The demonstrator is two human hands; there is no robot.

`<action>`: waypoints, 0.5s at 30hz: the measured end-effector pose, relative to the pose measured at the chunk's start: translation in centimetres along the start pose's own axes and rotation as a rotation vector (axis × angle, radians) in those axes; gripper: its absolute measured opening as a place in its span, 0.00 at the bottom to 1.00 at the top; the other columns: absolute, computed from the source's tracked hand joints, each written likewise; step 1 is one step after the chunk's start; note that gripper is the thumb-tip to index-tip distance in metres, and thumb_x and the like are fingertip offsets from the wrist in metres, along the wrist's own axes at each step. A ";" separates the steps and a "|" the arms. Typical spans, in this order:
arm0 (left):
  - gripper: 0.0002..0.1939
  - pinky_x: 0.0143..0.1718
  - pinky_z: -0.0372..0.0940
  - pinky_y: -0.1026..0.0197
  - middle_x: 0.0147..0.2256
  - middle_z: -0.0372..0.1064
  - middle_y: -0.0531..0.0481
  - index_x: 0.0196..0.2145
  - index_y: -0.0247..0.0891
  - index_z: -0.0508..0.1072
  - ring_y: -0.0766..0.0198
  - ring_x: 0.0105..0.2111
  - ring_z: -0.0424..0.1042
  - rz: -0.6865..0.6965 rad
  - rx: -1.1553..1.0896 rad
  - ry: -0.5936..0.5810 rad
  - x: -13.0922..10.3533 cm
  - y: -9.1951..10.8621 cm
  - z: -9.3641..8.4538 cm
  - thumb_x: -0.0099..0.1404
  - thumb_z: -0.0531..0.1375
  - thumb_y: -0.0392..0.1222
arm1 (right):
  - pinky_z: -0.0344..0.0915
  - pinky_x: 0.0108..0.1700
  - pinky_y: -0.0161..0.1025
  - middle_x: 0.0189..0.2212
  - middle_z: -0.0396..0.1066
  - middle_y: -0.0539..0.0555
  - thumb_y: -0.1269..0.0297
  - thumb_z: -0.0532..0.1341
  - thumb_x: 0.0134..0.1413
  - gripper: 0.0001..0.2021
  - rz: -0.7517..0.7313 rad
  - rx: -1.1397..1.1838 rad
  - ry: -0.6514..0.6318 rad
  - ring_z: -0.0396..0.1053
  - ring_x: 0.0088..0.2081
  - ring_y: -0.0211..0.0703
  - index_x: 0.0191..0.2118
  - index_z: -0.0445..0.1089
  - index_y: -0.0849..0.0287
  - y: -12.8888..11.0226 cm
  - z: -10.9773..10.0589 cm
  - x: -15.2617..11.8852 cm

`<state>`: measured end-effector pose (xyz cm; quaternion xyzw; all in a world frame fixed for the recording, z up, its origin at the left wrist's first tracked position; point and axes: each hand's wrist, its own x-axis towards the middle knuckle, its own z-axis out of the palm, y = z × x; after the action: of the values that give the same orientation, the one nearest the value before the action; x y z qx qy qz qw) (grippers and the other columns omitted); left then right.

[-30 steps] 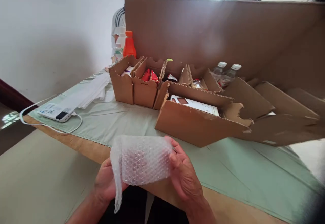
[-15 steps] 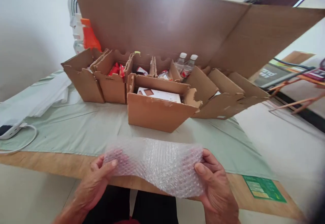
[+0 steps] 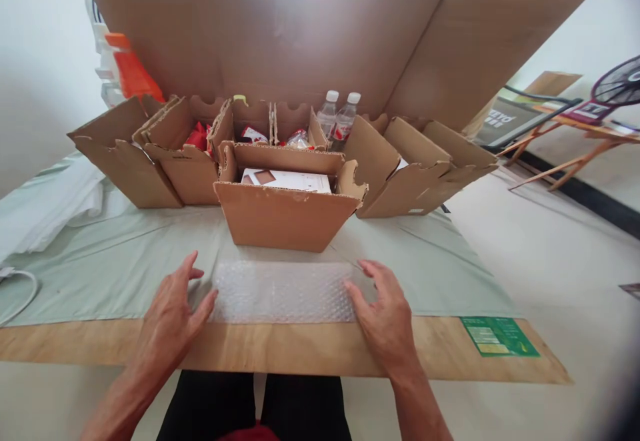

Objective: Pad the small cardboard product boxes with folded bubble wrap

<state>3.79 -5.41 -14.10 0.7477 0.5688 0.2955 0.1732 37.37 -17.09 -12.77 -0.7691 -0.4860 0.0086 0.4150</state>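
A sheet of clear bubble wrap (image 3: 285, 292) lies flat on the pale green cloth (image 3: 165, 254), near the front edge of the table. At its left end is my left hand (image 3: 175, 307), fingers spread, the thumb close to the sheet's edge. My right hand (image 3: 383, 307) is at the other end, thumb at the wrap's edge and fingers apart. Neither hand grips anything. Just behind the wrap stands an open cardboard box (image 3: 287, 217) with a white printed box (image 3: 300, 181) inside.
Several cardboard bins (image 3: 165, 161) with red packets stand behind, and more bins (image 3: 420, 167) on the right. Two clear bottles (image 3: 345, 117) and an orange bottle (image 3: 131, 67) rise behind them. A large cardboard panel (image 3: 300, 34) backs everything. White plastic sheeting (image 3: 55, 207) lies left; a green label (image 3: 500, 336) right.
Both hands held the bubble wrap raised at its two ends; now it lies flat on the table and both have let go. The view has shifted somewhat to the right.
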 end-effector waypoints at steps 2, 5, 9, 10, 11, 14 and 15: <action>0.28 0.40 0.71 0.50 0.50 0.74 0.41 0.65 0.42 0.64 0.50 0.44 0.73 0.108 0.054 0.050 0.0 -0.1 -0.2 0.70 0.56 0.51 | 0.71 0.53 0.56 0.58 0.72 0.63 0.54 0.61 0.62 0.17 -0.041 -0.052 0.042 0.70 0.57 0.57 0.51 0.75 0.56 0.5 -0.3 -0.3; 0.17 0.50 0.70 0.48 0.50 0.74 0.42 0.57 0.44 0.71 0.49 0.50 0.72 0.320 0.037 0.033 -0.2 0.8 0.0 0.73 0.55 0.44 | 0.70 0.56 0.57 0.57 0.72 0.62 0.57 0.59 0.66 0.13 -0.108 -0.044 -0.007 0.70 0.57 0.56 0.51 0.75 0.54 -1.0 -0.1 -0.8; 0.16 0.52 0.68 0.47 0.49 0.75 0.42 0.51 0.43 0.75 0.49 0.50 0.72 0.534 0.054 -0.103 -0.1 2.5 1.8 0.72 0.53 0.35 | 0.67 0.60 0.56 0.58 0.73 0.60 0.68 0.56 0.68 0.14 -0.406 0.017 -0.365 0.70 0.58 0.54 0.53 0.76 0.53 -6.8 4.2 -1.8; 0.17 0.50 0.68 0.46 0.49 0.76 0.42 0.51 0.42 0.76 0.49 0.49 0.73 0.543 0.085 -0.152 0.1 2.6 2.3 0.71 0.52 0.34 | 0.66 0.60 0.55 0.60 0.71 0.60 0.69 0.56 0.67 0.15 -0.489 0.010 -0.471 0.68 0.59 0.54 0.54 0.76 0.54 -8.0 5.5 -2.0; 0.17 0.48 0.69 0.46 0.48 0.76 0.41 0.50 0.41 0.76 0.48 0.47 0.73 0.544 0.113 -0.192 0.3 2.5 2.7 0.70 0.52 0.34 | 0.66 0.60 0.54 0.63 0.69 0.60 0.69 0.57 0.67 0.15 -0.562 -0.008 -0.565 0.67 0.61 0.54 0.55 0.75 0.55 -8.7 6.5 -2.2; 0.17 0.45 0.70 0.46 0.45 0.77 0.41 0.48 0.39 0.78 0.48 0.44 0.75 0.528 0.093 -0.255 1.1 1.3 3.4 0.68 0.53 0.35 | 0.64 0.62 0.55 0.64 0.68 0.58 0.65 0.58 0.69 0.16 -0.606 -0.099 -0.681 0.64 0.65 0.55 0.58 0.73 0.55 -6.8 6.5 -2.5; 0.16 0.46 0.70 0.47 0.45 0.77 0.41 0.48 0.39 0.78 0.49 0.44 0.75 0.520 0.055 -0.265 1.4 0.8 3.5 0.67 0.53 0.35 | 0.64 0.62 0.56 0.64 0.69 0.58 0.63 0.57 0.70 0.16 -0.553 -0.130 -0.661 0.65 0.65 0.55 0.58 0.73 0.54 -4.8 5.3 -2.6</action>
<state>6.82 -4.03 -15.96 0.9050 0.3382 0.2141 0.1440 30.17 -14.83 -14.17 -0.5905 -0.7799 0.1123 0.1746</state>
